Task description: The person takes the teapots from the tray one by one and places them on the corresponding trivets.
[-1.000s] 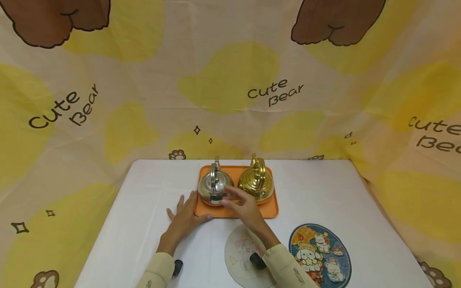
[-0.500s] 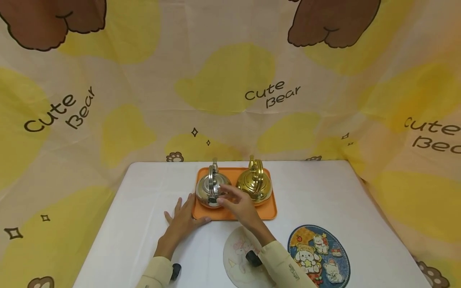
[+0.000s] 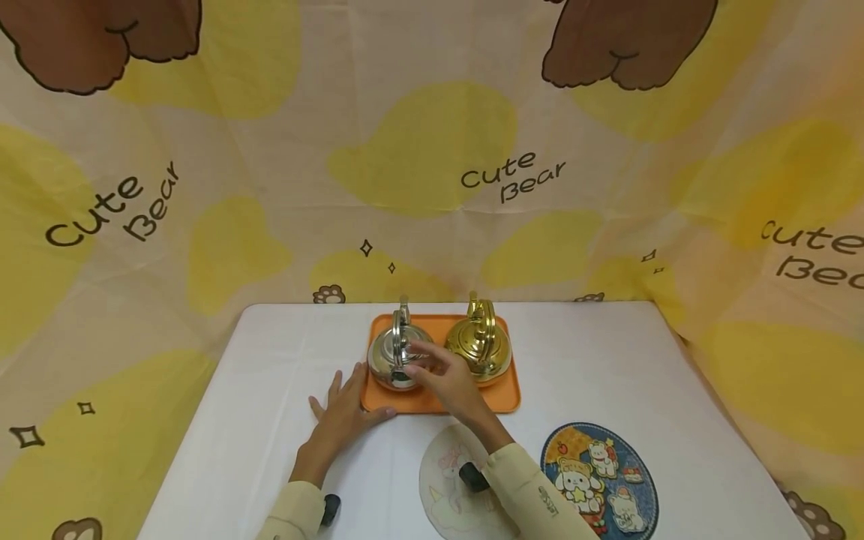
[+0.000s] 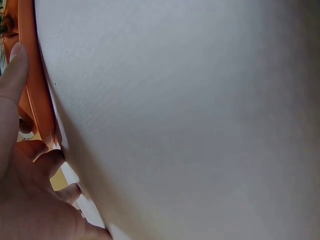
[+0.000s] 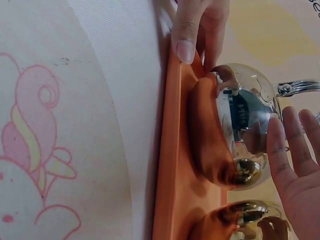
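Observation:
A silver kettle (image 3: 383, 366) with an arched handle (image 3: 397, 322) stands upright on the left part of an orange tray (image 3: 432, 403). Beside it on the same tray stands a gold kettle (image 3: 496, 356). My left hand (image 3: 340, 416) lies spread at the tray's near left corner, its thumb (image 4: 16, 67) against the near rim and the other fingers along the left side. Over the silver kettle's right side, near its lid, is my right hand (image 3: 455, 386), with fairly straight fingers (image 5: 280, 155). In the right wrist view, these fingers are beside the silver kettle's shiny body (image 5: 250, 120).
A pale round mat (image 3: 442, 487) lies in front of the tray, partly under the right forearm. To its right is a blue round mat (image 3: 601, 480) with cartoon animals. A white cloth (image 3: 283, 360) covers the table, and a patterned curtain (image 3: 418, 150) rises behind it.
My right hand has shifted slightly left and away from me, its fingertips closer to the silver kettle's lid. The left hand stays at the tray corner. The head view has tilted a little.

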Available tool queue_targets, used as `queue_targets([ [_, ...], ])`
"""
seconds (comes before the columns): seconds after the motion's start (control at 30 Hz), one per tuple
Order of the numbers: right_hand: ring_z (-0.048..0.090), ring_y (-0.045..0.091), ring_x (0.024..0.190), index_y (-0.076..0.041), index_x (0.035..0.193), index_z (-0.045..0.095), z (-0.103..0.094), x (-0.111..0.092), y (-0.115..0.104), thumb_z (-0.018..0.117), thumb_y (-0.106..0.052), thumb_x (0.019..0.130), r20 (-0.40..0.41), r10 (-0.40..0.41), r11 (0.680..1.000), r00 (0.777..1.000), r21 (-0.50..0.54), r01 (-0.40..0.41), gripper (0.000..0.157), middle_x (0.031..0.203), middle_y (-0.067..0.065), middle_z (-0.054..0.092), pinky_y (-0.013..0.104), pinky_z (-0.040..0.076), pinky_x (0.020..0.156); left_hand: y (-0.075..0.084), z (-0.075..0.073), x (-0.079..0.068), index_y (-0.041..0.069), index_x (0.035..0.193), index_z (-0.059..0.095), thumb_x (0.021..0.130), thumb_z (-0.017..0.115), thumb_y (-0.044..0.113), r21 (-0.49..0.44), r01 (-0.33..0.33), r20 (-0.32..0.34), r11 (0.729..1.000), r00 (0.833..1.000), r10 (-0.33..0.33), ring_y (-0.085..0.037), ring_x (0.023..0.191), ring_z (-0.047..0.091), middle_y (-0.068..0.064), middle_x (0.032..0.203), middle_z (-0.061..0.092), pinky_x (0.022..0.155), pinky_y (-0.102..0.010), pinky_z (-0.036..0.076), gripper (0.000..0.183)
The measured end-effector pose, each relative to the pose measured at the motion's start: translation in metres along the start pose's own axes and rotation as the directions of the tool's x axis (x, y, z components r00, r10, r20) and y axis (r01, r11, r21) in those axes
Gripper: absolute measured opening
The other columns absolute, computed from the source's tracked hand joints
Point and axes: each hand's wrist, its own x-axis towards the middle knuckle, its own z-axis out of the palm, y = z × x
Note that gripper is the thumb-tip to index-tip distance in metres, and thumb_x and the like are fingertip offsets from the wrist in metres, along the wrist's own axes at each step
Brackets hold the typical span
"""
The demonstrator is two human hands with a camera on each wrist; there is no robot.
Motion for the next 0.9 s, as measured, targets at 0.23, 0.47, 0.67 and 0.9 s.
queue_targets([
  [0.23,0.07,0.033,0.123,-0.015,0.15,0.062,0.003,0.005,-0.001,0.075,-0.025,0.102,0.011,0.003,1.0,1.0,0.013,-0.003,0.051,0.141,0.01,0.069,0.028,0.06,0.091,0.0,0.0,-0.001,0.012,0.171,0.019,0.087,0.081,0.061,0.008,0.003,-0.003,1.0,1.0,-0.003,-0.051,0.162,0.001,-0.018,0.175,0.024,0.11,-0.087,-0.015,0.115],
  [0.47,0.07,0.029,0.123,-0.018,0.149,0.062,0.005,0.009,-0.003,0.075,-0.023,0.101,0.019,0.03,0.999,0.999,0.014,-0.031,0.05,0.141,0.008,0.068,0.028,0.061,0.092,0.001,0.0,-0.003,0.011,0.171,0.019,0.087,0.081,0.06,0.003,0.005,-0.005,1.0,1.0,-0.005,-0.053,0.161,0.002,-0.018,0.175,0.024,0.109,-0.088,-0.015,0.115],
  [0.67,0.069,0.028,0.121,-0.022,0.149,0.063,0.006,0.013,0.0,0.075,-0.024,0.101,0.028,0.044,0.999,0.999,0.004,-0.044,0.049,0.14,0.006,0.068,0.029,0.061,0.09,0.001,0.0,-0.003,0.012,0.171,0.02,0.086,0.081,0.06,0.013,0.017,-0.003,1.0,1.0,-0.017,-0.052,0.161,0.002,-0.018,0.175,0.024,0.11,-0.088,-0.014,0.115],
  [0.9,0.068,0.028,0.124,-0.023,0.149,0.063,0.008,0.018,-0.002,0.074,-0.027,0.102,0.037,0.05,0.999,0.998,-0.008,-0.05,0.049,0.142,0.004,0.067,0.032,0.061,0.095,0.002,0.0,-0.003,0.01,0.171,0.019,0.086,0.081,0.06,0.005,0.017,-0.004,1.0,1.0,-0.017,-0.052,0.161,0.002,-0.018,0.175,0.025,0.111,-0.087,-0.015,0.116],
])
